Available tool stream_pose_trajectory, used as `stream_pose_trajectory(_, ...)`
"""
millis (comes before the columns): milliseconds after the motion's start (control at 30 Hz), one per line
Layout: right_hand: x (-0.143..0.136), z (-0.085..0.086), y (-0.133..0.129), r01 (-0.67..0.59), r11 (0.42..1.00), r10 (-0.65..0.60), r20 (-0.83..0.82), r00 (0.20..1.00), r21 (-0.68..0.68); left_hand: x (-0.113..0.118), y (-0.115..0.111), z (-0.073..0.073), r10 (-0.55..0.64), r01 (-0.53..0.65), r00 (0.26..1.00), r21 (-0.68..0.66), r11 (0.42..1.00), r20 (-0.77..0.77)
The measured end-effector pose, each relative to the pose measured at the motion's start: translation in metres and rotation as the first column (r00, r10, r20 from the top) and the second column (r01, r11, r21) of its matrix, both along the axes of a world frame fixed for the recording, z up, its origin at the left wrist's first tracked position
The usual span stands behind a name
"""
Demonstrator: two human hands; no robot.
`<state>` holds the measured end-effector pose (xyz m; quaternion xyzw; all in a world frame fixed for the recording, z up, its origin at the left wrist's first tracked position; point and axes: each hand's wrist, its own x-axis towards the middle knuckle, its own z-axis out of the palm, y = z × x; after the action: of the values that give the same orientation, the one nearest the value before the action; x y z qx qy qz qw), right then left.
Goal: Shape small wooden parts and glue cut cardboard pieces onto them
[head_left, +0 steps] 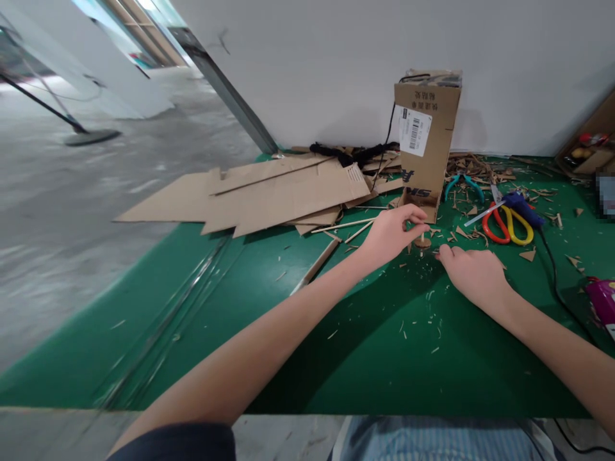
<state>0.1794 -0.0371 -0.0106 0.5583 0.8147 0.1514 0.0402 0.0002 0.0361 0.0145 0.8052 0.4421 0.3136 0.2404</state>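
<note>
My left hand (391, 234) reaches across the green table (269, 333) and pinches a small cardboard piece on a thin stick (422, 243), held just in front of a tall upright cardboard box (425, 144). My right hand (473, 272) rests palm down on the table right beside that piece, its fingertips close to it. I cannot tell whether the right fingers touch the piece. Small cardboard shavings lie scattered under both hands.
Flat cardboard sheets (269, 192) and thin wooden sticks (343, 225) lie at the left. Red and yellow scissors (507, 224), a blue glue gun (521, 206) with a black cord, teal pliers (464, 184) and cardboard scraps sit at the right. A pink object (603, 301) lies at the right edge.
</note>
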Motion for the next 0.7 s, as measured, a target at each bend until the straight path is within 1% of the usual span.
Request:
stream_pose_trajectory(133,-0.0014,0.0022,0.0002,0.022,1.000,-0.022,-0.009,1.000,0.022,0.0004,-0.0002,-0.0016,0.016,-0.016,1.000,0.008,1.000,0.014)
stream_pose_trajectory(333,-0.0001,0.0020,0.0017,-0.028,0.998,0.030,0.030,0.999,-0.056,0.0011,-0.0016,-0.0022,0.021,-0.021,1.000,0.002,1.000,0.004)
stream_pose_trajectory(433,0.0007,0.0020,0.0018,-0.036,0.999,0.036,0.020,0.999,-0.025,0.0011,-0.0009,-0.0031,0.023,-0.023,1.000,0.005,1.000,0.000)
stream_pose_trajectory(567,0.0000,0.0030,0.0028,-0.006,1.000,0.006,0.000,1.000,0.002,0.0006,0.0010,-0.0044,0.040,-0.040,0.999,0.001,0.999,0.001)
stream_pose_trajectory(700,-0.0022,0.0032,0.0033,0.010,0.999,-0.009,0.004,1.000,-0.054,0.0006,0.0011,-0.0045,0.049,-0.049,0.999,0.003,0.999,-0.002)
